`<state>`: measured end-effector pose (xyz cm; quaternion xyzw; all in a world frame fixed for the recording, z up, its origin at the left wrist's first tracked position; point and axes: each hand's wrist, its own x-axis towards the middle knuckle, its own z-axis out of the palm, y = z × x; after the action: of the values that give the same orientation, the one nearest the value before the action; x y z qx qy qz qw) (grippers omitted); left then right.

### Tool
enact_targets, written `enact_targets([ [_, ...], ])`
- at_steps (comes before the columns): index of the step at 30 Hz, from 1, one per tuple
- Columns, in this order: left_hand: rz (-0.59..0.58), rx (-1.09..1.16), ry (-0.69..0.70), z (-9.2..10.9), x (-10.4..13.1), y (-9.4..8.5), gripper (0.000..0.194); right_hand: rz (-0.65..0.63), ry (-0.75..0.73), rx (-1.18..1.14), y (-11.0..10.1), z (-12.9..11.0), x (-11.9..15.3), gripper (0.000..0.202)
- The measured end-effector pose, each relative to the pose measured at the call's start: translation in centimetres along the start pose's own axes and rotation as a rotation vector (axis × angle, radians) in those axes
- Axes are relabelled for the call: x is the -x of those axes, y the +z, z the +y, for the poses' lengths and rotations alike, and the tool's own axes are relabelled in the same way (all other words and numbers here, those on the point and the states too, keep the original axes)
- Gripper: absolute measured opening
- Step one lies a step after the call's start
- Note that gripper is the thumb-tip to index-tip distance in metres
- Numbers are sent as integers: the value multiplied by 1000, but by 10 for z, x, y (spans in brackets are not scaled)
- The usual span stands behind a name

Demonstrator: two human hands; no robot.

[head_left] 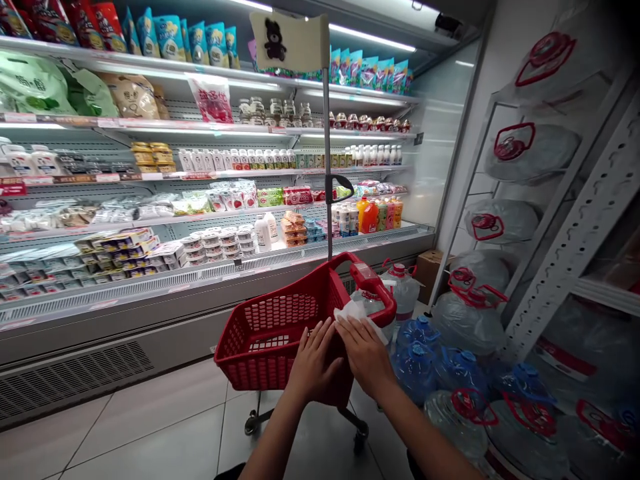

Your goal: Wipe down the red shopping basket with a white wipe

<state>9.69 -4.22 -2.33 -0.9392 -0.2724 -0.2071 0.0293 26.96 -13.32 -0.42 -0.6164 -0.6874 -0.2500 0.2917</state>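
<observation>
A red shopping cart [280,333] with a perforated basket stands in front of me, its inside bare where I can see it. My left hand [316,357] rests on the cart's near rim, fingers stretched out and nothing in them. Just to its right, my right hand [366,350] presses a crumpled white tissue [356,312] against the rim near the handle end. The tissue sticks out past the fingertips; the rest is hidden under the hand. A grey pole [327,153] rises from the cart, bearing a cream sign [290,43] with a dark bear.
A lit open fridge [200,280] with stocked shelves runs behind the cart. Large water bottles [467,320] with red handles crowd the right, along with blue-capped bottles [417,360] on the floor. A white metal rack [560,253] and a cardboard box [431,273] stand there too.
</observation>
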Motion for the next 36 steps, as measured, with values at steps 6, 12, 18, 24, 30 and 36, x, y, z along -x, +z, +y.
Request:
enact_targets([
  [6, 70, -168, -90, -50, 41, 4, 68, -26, 33, 55, -15, 74, -1, 61],
  [12, 98, -202, -128, -44, 51, 16, 67, 10, 78, 66, 11, 78, -4, 60],
  [18, 98, -247, -193, -24, 46, 17, 72, -109, -98, -51, 39, 16, 5, 72],
  [24, 22, -272, -228, -23, 48, 6, 73, -130, -192, -45, 14, 73, 3, 80],
  [30, 17, -198, -275, -16, 42, 9, 74, -58, 22, 47, -1, 141, -5, 70],
  [36, 67, -186, -317, -14, 42, 14, 76, -56, -22, 35, 30, 77, 5, 75],
])
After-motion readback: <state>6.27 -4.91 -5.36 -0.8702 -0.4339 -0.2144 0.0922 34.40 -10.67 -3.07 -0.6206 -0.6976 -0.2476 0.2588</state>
